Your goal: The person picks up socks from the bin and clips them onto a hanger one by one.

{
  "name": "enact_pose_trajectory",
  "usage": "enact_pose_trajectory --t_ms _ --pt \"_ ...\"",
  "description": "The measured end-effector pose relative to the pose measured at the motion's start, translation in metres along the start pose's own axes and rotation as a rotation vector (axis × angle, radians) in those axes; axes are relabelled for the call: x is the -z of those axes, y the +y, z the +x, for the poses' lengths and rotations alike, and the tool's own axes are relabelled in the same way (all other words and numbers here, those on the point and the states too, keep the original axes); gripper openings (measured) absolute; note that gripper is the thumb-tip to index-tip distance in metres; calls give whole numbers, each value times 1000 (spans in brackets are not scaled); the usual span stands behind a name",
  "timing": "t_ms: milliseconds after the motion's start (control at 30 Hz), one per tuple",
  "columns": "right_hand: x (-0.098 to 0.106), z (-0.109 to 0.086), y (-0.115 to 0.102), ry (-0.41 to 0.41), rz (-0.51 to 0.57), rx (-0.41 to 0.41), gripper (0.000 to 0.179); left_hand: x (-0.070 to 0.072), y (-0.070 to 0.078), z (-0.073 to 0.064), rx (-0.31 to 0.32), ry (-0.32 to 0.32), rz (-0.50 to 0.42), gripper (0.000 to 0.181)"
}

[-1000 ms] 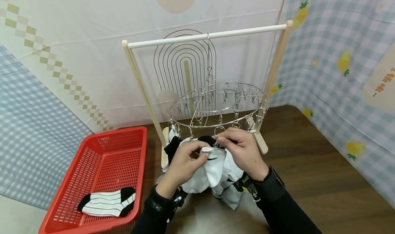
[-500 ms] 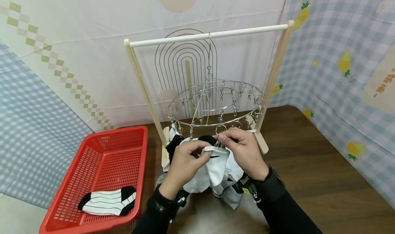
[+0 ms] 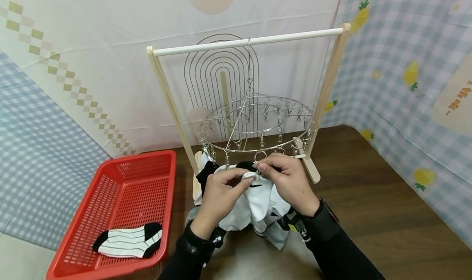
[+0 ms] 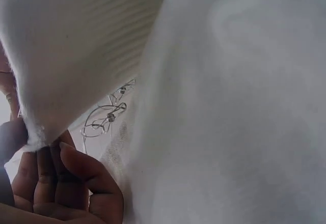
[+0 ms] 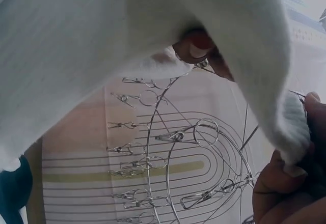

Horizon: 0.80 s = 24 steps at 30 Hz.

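In the head view my left hand (image 3: 223, 192) pinches the folded cuff of a white sock (image 3: 258, 200) with a small black mark. My right hand (image 3: 293, 183) pinches a metal clip (image 3: 259, 173) right at that cuff, below the front rim of a round wire drying hanger (image 3: 254, 150). The sock's cloth (image 4: 219, 107) fills much of the left wrist view. In the right wrist view a sock corner (image 5: 293, 137) hangs before the hanger's clips (image 5: 198, 199). More white, grey and black socks hang behind and below my hands, partly hidden by them.
The hanger hooks over the white bar (image 3: 206, 48) of a wooden stand whose left post (image 3: 171, 103) rises behind my hands. A red basket (image 3: 171, 190) at the left holds a black-and-white striped sock (image 3: 127, 242). All stand on a brown table (image 3: 387, 214).
The hanger swings slightly, and the white sock's cuff shifts a little between my fingertips, beside the clip. Both hands stay almost in place, and the striped sock has not moved.
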State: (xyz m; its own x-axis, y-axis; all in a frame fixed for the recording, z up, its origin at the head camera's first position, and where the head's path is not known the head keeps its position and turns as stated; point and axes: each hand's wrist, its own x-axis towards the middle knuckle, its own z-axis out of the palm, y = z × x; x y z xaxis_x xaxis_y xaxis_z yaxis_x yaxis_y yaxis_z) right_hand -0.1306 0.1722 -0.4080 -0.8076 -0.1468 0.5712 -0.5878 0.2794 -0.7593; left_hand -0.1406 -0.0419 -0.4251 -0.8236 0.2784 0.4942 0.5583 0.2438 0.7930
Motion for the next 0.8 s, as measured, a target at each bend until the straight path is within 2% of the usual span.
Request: enact_pose_trajectory --t_ms 200,333,500,567,667,800 --pt "1 1 -1 -10 -47 -1 15 -2 -1 -1 7 37 -20 11" --pt "4 2 -4 -51 -112 -40 17 1 0 0 23 23 -11 10" --pt "24 4 -14 -167 -242 -154 21 11 4 1 76 -25 39 10" --pt "37 3 -19 -173 -289 -169 16 16 4 1 105 -39 68 9" --pt "55 1 -24 -79 -335 -110 10 22 3 1 135 -63 107 9" --pt "70 0 -23 112 -395 30 20 27 1 2 141 -85 155 8"
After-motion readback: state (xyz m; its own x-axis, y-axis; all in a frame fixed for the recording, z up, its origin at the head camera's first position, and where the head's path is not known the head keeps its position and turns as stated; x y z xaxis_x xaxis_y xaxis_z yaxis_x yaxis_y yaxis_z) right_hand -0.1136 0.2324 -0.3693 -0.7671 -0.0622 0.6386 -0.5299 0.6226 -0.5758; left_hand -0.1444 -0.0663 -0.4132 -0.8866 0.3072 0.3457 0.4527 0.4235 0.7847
